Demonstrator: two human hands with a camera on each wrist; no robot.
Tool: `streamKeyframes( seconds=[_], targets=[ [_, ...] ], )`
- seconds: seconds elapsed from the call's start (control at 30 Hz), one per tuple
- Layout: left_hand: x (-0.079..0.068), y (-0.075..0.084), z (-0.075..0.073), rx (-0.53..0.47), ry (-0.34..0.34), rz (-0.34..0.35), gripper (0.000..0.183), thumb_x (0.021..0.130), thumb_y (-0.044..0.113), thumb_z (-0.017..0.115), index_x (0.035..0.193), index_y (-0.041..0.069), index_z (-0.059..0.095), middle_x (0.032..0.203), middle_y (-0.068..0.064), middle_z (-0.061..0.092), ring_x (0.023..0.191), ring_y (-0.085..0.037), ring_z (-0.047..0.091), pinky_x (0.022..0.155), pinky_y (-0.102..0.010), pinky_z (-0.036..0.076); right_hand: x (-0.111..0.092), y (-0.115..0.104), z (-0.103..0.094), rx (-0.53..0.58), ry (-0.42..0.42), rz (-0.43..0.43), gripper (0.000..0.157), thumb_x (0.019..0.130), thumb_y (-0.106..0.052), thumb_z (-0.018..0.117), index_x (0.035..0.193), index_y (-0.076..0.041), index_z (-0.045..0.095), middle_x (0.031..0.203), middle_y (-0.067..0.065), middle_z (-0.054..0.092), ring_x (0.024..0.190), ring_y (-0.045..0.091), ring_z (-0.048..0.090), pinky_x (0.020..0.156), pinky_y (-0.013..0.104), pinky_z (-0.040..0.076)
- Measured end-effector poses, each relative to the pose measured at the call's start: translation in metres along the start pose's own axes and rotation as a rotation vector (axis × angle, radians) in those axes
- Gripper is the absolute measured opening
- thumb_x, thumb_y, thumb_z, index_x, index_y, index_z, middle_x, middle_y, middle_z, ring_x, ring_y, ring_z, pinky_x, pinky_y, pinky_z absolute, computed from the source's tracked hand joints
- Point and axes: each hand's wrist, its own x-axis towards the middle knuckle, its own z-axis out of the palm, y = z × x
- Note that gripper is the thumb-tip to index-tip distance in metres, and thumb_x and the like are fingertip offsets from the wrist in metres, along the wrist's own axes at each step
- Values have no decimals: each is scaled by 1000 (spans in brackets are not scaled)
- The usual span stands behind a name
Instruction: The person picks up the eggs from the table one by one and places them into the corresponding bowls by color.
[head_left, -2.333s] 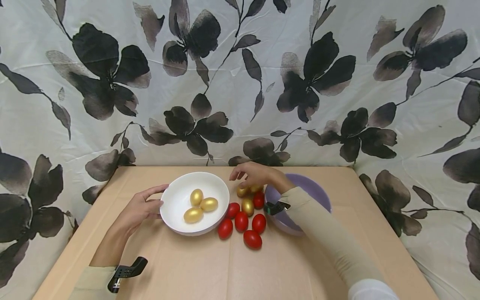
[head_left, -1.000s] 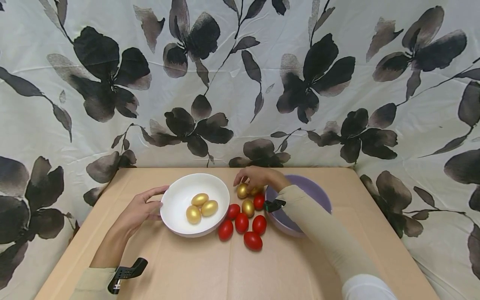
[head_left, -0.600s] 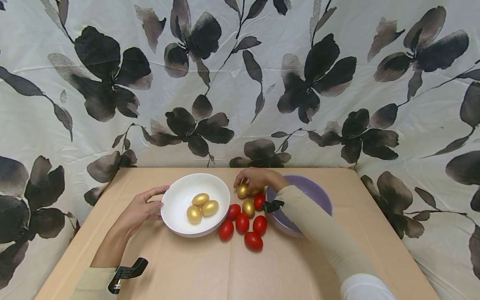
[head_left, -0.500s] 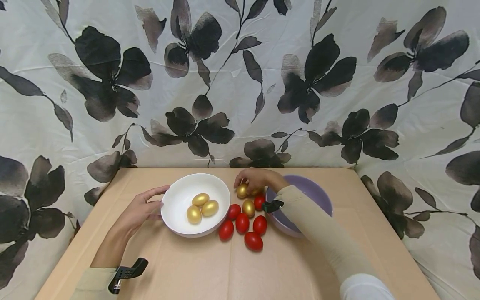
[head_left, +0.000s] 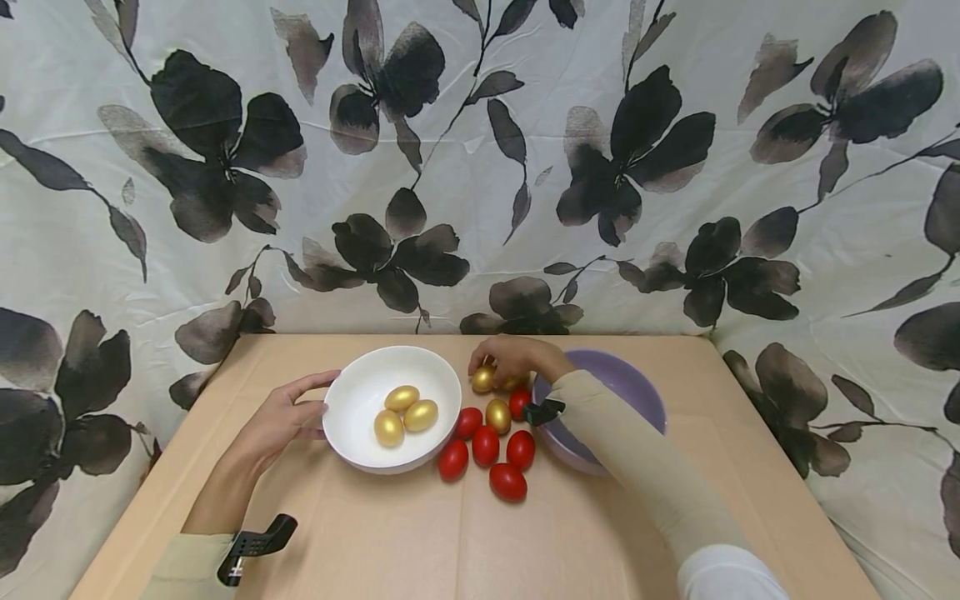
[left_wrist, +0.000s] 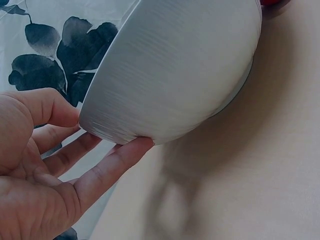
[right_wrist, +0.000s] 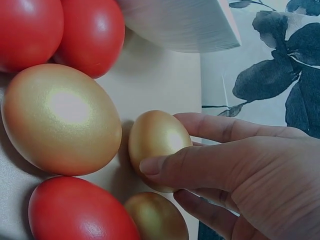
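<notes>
In the head view my left hand (head_left: pixel 288 417) is at the left side of a white bowl (head_left: pixel 348 421). Its spread, fairly straight fingers touch the bowl's rim and outer wall, as the left wrist view also shows. Several gold eggs (head_left: pixel 422 415) lie inside the bowl. My right hand (head_left: pixel 513 358) reaches to the far end of the egg group and pinches a gold egg (right_wrist: pixel 157 132) between thumb and fingers. Beside that egg, the right wrist view has a larger-looking gold egg (right_wrist: pixel 62 117), another gold egg (right_wrist: pixel 157 217) and a red egg (right_wrist: pixel 80 212).
Several red eggs (head_left: pixel 508 482) lie between the bowls on the tan table (head_left: pixel 390 533). A purple bowl (head_left: pixel 626 387) stands at the right, partly covered by my right forearm. Floral cloth (head_left: pixel 487 167) hangs behind the table.
My right hand has come down onto a gold egg and now pinches it. The gold eggs in the white bowl shifted slightly early on. My left hand has stayed at the bowl.
</notes>
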Motion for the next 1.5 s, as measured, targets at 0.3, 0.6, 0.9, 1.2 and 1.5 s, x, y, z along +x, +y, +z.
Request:
streamKeyframes(
  seconds=[0.3,0.6,0.9,1.2,1.5],
  targets=[
    [2,0,-1,24,17,-5,60,96,2,58,154,5,41,158,-24,34,109,-29,67,79,-47,62,2,-4,-3,-24,-13,31,42,85,4,75,117,-23,74,115,1,66,102,22,59,83,30,58],
    [1,1,0,18,19,-6,61,96,3,59,154,5,42,158,-24,36,106,-24,68,78,-46,62,4,-4,-4,-39,-16,27,39,85,-1,77,116,-24,74,113,0,67,100,21,61,82,28,58],
    [1,-1,0,4,12,-5,61,96,2,59,154,4,42,158,-24,36,103,-21,68,78,-46,62,4,-2,-2,-21,-1,27,36,86,-4,78,115,-23,74,113,1,68,100,22,61,82,30,58],
    [1,0,0,27,17,-10,60,96,3,59,154,6,42,158,-24,35,109,-28,66,79,-46,62,1,-2,-4,-16,16,12,35,86,-6,79,116,-23,74,111,2,67,97,23,62,78,28,59],
    [-1,1,1,-5,4,0,61,96,1,57,154,4,41,157,-24,35,103,-29,67,78,-49,62,-5,1,-8,-40,44,-46,34,86,-8,79,115,-25,74,112,0,69,99,22,62,79,27,58]
  ],
)
